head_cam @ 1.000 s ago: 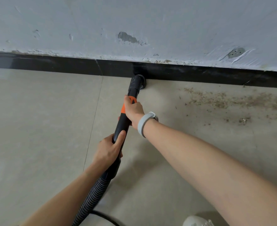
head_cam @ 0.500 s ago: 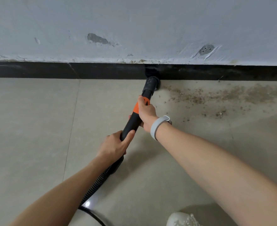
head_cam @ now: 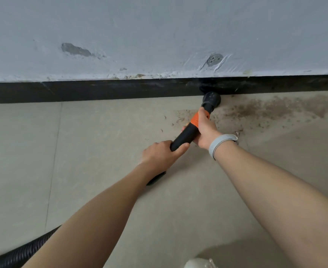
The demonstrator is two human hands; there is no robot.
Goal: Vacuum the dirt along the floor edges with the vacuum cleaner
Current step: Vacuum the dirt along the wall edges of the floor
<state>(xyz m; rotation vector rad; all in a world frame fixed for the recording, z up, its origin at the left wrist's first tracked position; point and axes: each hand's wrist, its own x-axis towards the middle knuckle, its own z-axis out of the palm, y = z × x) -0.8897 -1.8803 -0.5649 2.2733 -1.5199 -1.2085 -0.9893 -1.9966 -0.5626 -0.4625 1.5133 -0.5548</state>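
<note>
At the lower left we see the ribbed hose (head_cam: pixel 22 250) lying on the floor (head_cam: pixel 101 136). Our left hand (head_cam: pixel 159 155) curls round the black vacuum tube (head_cam: pixel 186 135); our right hand (head_cam: pixel 205 130), with a grey wristband (head_cam: pixel 220 144), grips it by the orange band. The nozzle (head_cam: pixel 211 100) touches the black baseboard (head_cam: pixel 101 90), at the left edge of the brown dirt (head_cam: pixel 271 111).

Soft, even daylight fills the scene, moderately bright with no harsh glare. Faint diffuse shadows lie on the floor (head_cam: pixel 101 171) beneath both forearms. The wide-angle lens bows the black skirting (head_cam: pixel 82 91) toward the frame edges. Focus is fairly sharp throughout.
</note>
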